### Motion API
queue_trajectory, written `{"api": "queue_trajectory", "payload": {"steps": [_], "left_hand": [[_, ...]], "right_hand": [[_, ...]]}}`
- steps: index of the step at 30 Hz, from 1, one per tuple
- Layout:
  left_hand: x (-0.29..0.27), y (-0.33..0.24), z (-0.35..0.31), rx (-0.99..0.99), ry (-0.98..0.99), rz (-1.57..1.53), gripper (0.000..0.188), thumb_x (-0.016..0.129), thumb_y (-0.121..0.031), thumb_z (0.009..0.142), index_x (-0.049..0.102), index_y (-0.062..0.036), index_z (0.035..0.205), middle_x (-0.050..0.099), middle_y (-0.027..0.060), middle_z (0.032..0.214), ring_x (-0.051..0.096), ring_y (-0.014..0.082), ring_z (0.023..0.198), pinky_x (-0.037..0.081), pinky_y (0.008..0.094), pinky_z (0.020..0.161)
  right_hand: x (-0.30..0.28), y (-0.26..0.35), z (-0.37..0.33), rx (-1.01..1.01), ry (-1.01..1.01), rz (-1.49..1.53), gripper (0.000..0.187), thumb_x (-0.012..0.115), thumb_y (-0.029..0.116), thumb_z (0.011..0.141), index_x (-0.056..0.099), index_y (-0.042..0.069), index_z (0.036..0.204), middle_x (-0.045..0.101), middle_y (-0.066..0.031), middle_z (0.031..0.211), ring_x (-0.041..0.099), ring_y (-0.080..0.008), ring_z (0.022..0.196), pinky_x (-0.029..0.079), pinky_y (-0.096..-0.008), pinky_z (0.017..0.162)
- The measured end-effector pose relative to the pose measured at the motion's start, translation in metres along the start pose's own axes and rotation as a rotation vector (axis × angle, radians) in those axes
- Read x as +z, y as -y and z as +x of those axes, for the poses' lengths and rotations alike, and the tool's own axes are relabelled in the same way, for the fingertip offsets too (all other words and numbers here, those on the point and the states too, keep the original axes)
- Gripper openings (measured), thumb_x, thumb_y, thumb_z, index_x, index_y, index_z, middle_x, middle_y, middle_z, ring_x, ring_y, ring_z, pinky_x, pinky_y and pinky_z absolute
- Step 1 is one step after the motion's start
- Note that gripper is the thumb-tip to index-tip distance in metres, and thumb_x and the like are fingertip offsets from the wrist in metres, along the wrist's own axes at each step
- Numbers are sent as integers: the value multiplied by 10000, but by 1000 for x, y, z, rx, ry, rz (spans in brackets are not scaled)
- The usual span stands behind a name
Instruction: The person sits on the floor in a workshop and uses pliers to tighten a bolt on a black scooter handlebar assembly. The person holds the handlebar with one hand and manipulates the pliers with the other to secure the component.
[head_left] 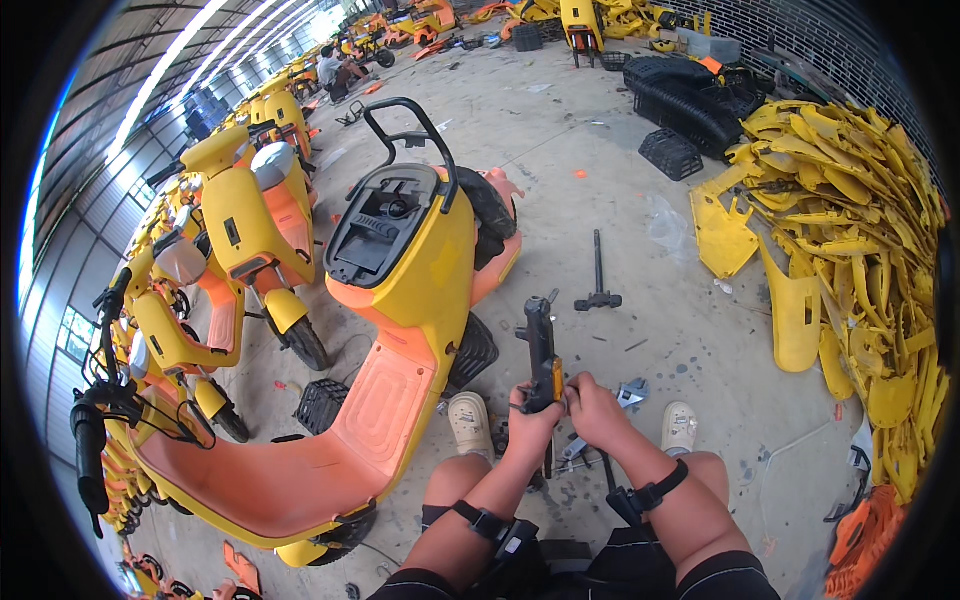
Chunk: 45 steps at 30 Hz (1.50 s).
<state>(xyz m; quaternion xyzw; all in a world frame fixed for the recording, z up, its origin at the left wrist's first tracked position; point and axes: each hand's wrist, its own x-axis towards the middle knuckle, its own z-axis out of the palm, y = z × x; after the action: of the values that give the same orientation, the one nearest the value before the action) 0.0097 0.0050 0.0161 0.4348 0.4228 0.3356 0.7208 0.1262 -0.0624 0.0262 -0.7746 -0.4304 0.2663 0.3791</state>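
Observation:
Between my knees, a black tubular metal part [541, 345] stands roughly upright, with a small bracket and bolt at its top. A yellow-orange piece [557, 378] shows on its right side; I cannot tell whether it is a label or a separate tool. My left hand [532, 425] is wrapped round the part's lower portion. The fingers of my right hand [594, 408] are closed against its right side by the yellow-orange piece; what they pinch is hidden. Just beyond my right hand an adjustable wrench [632, 392] lies on the floor, with another metal tool [575, 448] below my hands.
A yellow and orange scooter [400, 300] without a seat stands close at my left, before rows of similar scooters [232, 230]. Ahead lies a black T-shaped metal part [597, 285]. Yellow panels [850, 220] are heaped at the right, near black plastic baskets [670, 153].

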Motion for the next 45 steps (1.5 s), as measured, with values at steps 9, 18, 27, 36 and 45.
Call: {"api": "queue_trajectory", "payload": {"steps": [9,18,27,36,45], "left_hand": [[-4,4,28,27,69,115,526,692,68,746,453,-77,1191,593,44,1024,593,132,897,490,278,756],[13,5,28,3,40,135,496,701,49,734,477,-70,1160,588,45,999,582,122,856,482,269,729],[10,15,24,4,61,192,527,722,-4,711,474,-32,1175,581,86,1015,600,152,859,515,293,726],[11,16,13,-24,26,151,515,708,36,738,455,-71,1173,578,46,972,584,120,819,476,265,668],[10,33,16,57,8,207,521,703,25,738,455,-77,1185,577,45,954,567,109,782,457,259,639]], "right_hand": [[2,-17,35,238,65,181,395,494,350,1007,624,-14,922,690,-232,891,657,-428,888,494,-503,757],[1,-17,21,116,-78,136,271,544,237,982,582,18,1136,702,-216,991,666,-428,924,522,-481,794],[-5,-26,24,384,90,365,252,525,193,1010,581,-24,1126,679,-126,831,631,-197,644,505,-330,607],[13,-45,10,152,-70,331,257,612,184,958,613,-17,1118,708,-201,971,694,-342,937,530,-416,802],[-3,-36,12,137,-89,36,294,598,267,955,702,-7,946,715,-172,828,708,-286,808,526,-388,711]]}}
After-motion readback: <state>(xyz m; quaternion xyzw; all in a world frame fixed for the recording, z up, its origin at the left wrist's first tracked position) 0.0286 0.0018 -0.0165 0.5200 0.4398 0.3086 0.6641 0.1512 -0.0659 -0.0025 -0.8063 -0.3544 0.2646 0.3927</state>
